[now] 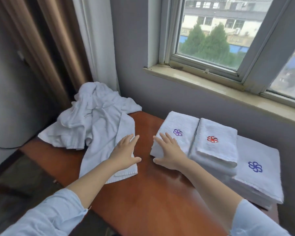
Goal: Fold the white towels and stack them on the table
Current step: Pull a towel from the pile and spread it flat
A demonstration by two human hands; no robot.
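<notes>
- The left hand [124,151] lay flat with straight fingers on a strip of the crumpled white towels [94,120], gripping nothing.
- The right hand [169,151] rested with spread, straight fingers on the purple-flower folded towel [179,126], holding nothing.
- The crumpled heap sat at the far left of the brown desk [152,193], spilling over its edge.
- Just beside the purple-flower towel lay the red-flower folded towel [216,142] on a stack, then the blue-flower folded towel [257,169] atop another stack, below the window [211,31].
</notes>
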